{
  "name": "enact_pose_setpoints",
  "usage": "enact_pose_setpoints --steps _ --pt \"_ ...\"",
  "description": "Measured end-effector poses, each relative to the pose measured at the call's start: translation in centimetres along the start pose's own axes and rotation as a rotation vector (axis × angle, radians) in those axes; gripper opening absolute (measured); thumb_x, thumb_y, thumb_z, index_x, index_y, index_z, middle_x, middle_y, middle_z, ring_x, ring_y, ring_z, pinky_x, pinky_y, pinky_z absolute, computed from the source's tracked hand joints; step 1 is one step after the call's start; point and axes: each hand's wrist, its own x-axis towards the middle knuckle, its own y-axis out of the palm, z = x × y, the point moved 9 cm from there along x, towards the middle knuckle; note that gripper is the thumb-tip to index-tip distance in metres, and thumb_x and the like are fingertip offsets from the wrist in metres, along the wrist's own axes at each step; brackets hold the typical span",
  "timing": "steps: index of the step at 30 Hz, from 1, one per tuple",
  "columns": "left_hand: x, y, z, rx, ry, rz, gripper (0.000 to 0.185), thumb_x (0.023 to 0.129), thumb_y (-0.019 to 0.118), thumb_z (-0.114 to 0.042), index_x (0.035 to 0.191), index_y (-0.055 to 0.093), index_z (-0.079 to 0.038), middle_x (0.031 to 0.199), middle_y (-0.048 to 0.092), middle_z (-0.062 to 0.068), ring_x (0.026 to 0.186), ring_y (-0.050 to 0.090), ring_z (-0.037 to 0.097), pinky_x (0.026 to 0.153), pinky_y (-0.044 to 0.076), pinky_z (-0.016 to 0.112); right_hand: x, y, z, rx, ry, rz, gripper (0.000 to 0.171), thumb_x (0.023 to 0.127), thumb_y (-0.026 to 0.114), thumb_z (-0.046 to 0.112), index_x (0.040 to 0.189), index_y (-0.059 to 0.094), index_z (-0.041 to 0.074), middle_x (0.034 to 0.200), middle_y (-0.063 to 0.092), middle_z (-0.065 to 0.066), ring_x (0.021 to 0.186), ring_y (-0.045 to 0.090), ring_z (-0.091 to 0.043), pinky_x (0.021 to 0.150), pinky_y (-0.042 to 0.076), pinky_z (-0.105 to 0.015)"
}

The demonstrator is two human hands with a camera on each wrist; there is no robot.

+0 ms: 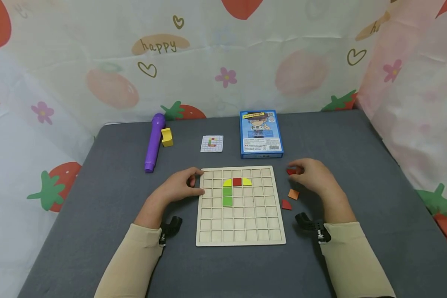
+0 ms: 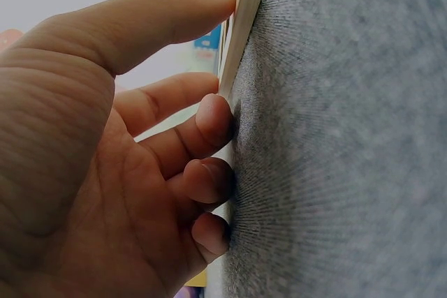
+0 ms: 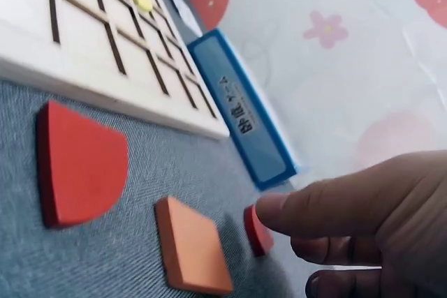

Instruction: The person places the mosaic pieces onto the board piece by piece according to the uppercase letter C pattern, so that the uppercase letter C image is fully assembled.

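Observation:
A wooden grid board (image 1: 240, 223) lies on the grey cloth. It carries two yellow quarter-rounds (image 1: 227, 182), a red square (image 1: 237, 181) and two green squares (image 1: 227, 196). My left hand (image 1: 193, 182) grips the board's left edge near the top corner. In the left wrist view the thumb (image 2: 174, 19) lies against the board (image 2: 244, 12), and the curled fingers (image 2: 209, 120) press beside it. My right hand (image 1: 297, 170) pinches a small red piece (image 1: 291, 171) (image 3: 260, 236) right of the board. An orange square (image 1: 293, 194) (image 3: 192, 246) and a red quarter-round (image 1: 286, 205) (image 3: 80, 165) lie nearby.
A blue box (image 1: 261, 133) (image 3: 241, 120) stands behind the board, with a small pattern card (image 1: 212, 143) to its left. At the back left lie a purple pen-like toy (image 1: 154, 142) and a yellow block (image 1: 167, 137). Strawberry-print cloth walls surround the table (image 1: 97, 231).

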Motion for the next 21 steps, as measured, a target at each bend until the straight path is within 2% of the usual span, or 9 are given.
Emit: enact_pose_setpoints --steps 7,13,21 --pt "0.0 0.0 0.0 0.000 0.003 -0.001 0.055 0.088 0.083 -0.029 0.135 0.060 -0.010 0.086 0.052 0.004 0.073 0.047 0.019 0.069 0.036 0.036 0.1 0.3 -1.1 -0.031 0.062 -0.028 0.033 0.097 0.071 0.016 0.127 0.070 0.002 0.099 0.064 -0.013 0.081 0.055 -0.026 0.070 0.044 -0.040" --pt "0.0 0.0 -0.1 -0.002 0.006 -0.003 0.055 0.088 0.083 -0.028 0.135 0.060 -0.010 0.086 0.051 0.004 0.073 0.046 0.019 0.069 0.036 0.036 0.3 0.4 -1.6 -0.021 0.072 -0.041 0.031 0.098 0.070 0.017 0.125 0.071 0.002 0.100 0.064 -0.014 0.083 0.056 -0.028 0.071 0.045 -0.041" --pt "-0.1 0.0 0.0 -0.004 -0.002 -0.004 0.055 0.088 0.083 -0.029 0.135 0.060 -0.011 0.086 0.051 0.004 0.073 0.046 0.019 0.069 0.036 0.036 0.5 0.4 -1.4 -0.016 0.045 -0.039 0.032 0.098 0.068 0.015 0.125 0.069 -0.002 0.116 0.065 -0.022 0.105 0.059 -0.037 0.090 0.047 -0.055"
